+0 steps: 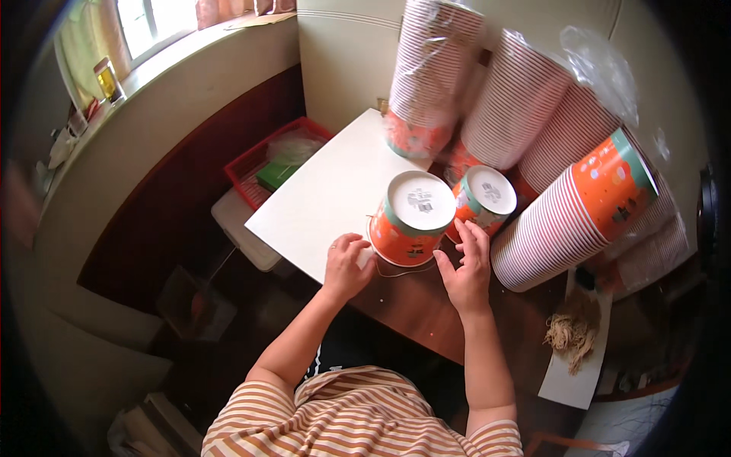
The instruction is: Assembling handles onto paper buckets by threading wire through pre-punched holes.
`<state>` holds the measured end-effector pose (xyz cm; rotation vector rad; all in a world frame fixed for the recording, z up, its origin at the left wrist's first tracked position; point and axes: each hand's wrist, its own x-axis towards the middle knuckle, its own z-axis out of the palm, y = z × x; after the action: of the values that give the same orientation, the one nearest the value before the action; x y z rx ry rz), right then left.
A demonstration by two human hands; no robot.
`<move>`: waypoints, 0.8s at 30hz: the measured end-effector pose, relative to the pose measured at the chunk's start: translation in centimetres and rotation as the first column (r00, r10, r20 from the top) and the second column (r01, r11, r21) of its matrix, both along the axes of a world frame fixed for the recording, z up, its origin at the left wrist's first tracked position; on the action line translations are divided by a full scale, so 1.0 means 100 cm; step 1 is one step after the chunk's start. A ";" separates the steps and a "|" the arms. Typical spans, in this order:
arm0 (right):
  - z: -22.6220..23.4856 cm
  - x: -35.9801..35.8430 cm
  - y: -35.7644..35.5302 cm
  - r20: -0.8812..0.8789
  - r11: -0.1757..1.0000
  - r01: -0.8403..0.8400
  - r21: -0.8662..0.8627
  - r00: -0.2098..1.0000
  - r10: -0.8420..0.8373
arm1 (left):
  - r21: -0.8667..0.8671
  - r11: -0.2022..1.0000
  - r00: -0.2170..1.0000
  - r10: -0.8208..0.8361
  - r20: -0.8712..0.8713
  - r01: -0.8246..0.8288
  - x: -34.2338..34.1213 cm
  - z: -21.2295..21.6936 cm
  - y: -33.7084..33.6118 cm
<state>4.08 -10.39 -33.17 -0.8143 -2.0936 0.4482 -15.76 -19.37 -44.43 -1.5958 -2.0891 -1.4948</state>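
An orange paper tub with a green band stands upside down at the table's near edge, white base up. A thin pale string loops round its lower rim. My left hand is at the tub's left side, fingers curled together by the rim where the string runs; its hold seems to be on the string. On the right, my right hand has thumb and fingers apart, thumb close to the tub's rim. Just behind that hand is a second upturned tub of the same pattern, partly hidden.
Tall stacks of nested tubs, including a leaning stack and a plastic-wrapped stack, crowd the right and back. A white board covers the table's left part. Tangled string lies on a white strip. A red basket is beyond the board.
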 end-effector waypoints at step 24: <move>0.000 -0.004 0.069 0.060 0.963 0.143 0.227 0.985 -0.161 | -0.002 0.999 0.999 -0.033 -0.011 0.033 -0.003 0.001 -0.003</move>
<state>3.68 -3.44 -33.20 -0.8634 -2.0878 0.0986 -16.05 -19.65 -44.35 -1.6428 -2.0686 -1.4912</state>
